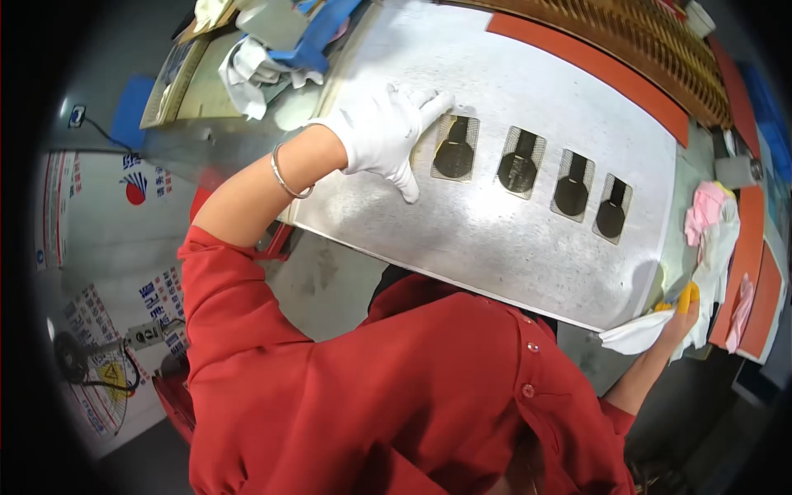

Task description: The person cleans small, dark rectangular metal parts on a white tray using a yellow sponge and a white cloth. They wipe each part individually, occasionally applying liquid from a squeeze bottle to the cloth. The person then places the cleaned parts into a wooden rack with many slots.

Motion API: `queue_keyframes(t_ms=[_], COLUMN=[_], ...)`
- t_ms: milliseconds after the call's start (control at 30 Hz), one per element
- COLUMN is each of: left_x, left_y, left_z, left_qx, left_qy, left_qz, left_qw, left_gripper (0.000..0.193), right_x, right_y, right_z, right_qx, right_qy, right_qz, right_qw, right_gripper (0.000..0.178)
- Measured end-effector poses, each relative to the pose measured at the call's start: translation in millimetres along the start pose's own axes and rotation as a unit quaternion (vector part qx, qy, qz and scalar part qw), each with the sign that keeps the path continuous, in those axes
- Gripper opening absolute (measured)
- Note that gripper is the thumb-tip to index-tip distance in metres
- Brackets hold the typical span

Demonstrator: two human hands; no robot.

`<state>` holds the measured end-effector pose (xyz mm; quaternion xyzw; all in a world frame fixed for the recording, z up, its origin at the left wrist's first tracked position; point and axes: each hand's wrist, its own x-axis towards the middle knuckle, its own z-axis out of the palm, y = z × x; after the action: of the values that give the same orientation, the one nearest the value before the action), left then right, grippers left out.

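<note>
My left hand (pixel 379 136), in a white glove, rests on a pale grey, metal-looking panel (pixel 371 210) with its fingers spread. Its index fingertip reaches the upper edge of the leftmost mesh window (pixel 455 148). Several such windows run in a slanting row, each showing a dark round shape with a straight stem, like this one (pixel 571 196). Over at the right edge, my right hand (pixel 683 312) wears yellow finger covers and is closed on a white cloth (pixel 639 334), which hangs over the panel's near right corner. Part of that hand is hidden by the cloth.
A brown slatted rack (pixel 635 49) and an orange-red strip (pixel 590 70) border the far side. Pink cloth (pixel 707 210) and a grey bottle (pixel 737 171) are at the right. White gloves (pixel 247 78) and a blue holder (pixel 322 41) lie at the far left.
</note>
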<state>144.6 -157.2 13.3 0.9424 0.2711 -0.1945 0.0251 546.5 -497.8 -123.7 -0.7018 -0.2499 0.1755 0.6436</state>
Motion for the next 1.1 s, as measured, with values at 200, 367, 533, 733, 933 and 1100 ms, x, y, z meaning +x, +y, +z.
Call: queue_keyframes(t_ms=[200,367,533,733,933,1100], left_x=[-10,-27,-19,-29,-23,-13], left_y=[-33,-55,-51,-35,-43,-52], left_z=[20,21,22,-11,20,25], left_qx=[-0.283,-0.28,-0.351,-0.532,-0.579,-0.519], left_qy=[0.032,0.017,0.0,-0.069,0.04,-0.02], left_qz=[-0.036,0.109,0.005,-0.07,-0.005,-0.026], left_qw=[0.958,0.954,0.936,0.841,0.814,0.854], left_gripper=[0.082,0.047,0.053,0.07,0.073,0.068], right_x=[-1,1,-2,-1,0,-2], right_y=[-6,-9,-6,-5,-3,-9], right_z=[4,8,0,-5,-4,-3], right_qx=[0.005,0.0,0.007,0.007,0.021,0.005], right_qy=[0.008,0.007,0.02,-0.006,0.014,0.006], right_qz=[0.028,0.016,0.027,0.025,0.046,0.053], right_qw=[1.0,1.0,0.999,1.0,0.999,0.999], right_gripper=[0.021,0.021,0.02,0.022,0.023,0.022])
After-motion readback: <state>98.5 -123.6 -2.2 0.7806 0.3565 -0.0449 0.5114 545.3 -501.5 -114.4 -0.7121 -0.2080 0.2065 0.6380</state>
